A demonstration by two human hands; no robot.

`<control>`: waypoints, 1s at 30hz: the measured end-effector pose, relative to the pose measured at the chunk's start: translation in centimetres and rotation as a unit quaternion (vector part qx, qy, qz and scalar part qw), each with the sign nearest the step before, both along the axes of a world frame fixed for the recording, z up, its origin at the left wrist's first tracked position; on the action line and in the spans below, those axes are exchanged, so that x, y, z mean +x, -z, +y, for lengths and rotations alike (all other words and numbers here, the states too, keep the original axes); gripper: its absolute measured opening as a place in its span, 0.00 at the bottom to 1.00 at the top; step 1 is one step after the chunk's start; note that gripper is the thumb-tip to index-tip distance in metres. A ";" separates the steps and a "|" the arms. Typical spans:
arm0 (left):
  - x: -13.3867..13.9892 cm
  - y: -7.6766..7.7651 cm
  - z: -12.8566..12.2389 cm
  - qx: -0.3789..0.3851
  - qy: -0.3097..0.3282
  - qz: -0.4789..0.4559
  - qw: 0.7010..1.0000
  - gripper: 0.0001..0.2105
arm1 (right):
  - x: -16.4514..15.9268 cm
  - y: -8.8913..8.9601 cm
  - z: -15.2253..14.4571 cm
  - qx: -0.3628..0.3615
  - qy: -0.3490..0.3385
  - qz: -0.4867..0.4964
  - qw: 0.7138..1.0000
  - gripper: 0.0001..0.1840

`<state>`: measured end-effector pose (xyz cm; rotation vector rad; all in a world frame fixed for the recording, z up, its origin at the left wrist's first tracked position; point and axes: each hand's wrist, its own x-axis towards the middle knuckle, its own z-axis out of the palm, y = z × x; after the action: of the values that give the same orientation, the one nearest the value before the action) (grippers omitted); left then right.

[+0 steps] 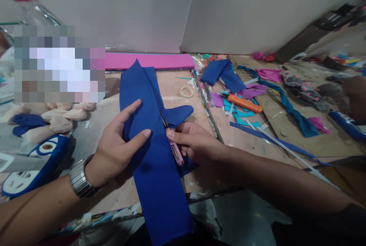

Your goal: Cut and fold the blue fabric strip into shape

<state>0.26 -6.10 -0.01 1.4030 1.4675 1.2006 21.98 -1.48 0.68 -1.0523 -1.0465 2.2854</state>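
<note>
A long blue sheet, of crepe paper or thin cloth, runs from the table toward my body. My left hand grips its left edge, thumb and index finger on top; the other fingers are hidden underneath. In my right hand is a slim pink box cutter. Its dark blade lies at a slit in the sheet, pointing away from me. Beside the blade, a cut blue flap curls to the right. Some right fingers are hidden behind the handle and sheet.
A folded pink pack lies along the wall. To the right are a tape roll, an orange box cutter, blue pieces and a twisted teal strip. A blue-and-white tape dispenser sits left.
</note>
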 end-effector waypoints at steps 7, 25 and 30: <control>0.1 0.1 -0.1 -0.001 -0.005 -0.015 1.000 0.37 | -0.1 0.0 0.1 0.002 0.003 0.006 1.000 0.27; 0.4 -0.5 0.0 -0.010 -0.001 -0.006 1.000 0.37 | -0.3 -0.1 0.2 0.006 0.021 0.028 0.999 0.26; 0.2 -0.2 0.7 -0.013 -0.023 -0.014 1.000 0.34 | -0.3 0.2 0.5 0.003 0.021 0.008 1.000 0.25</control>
<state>0.45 -5.39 0.24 1.3372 1.4991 1.2209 21.71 -0.95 0.52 -1.0408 -1.0159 2.2530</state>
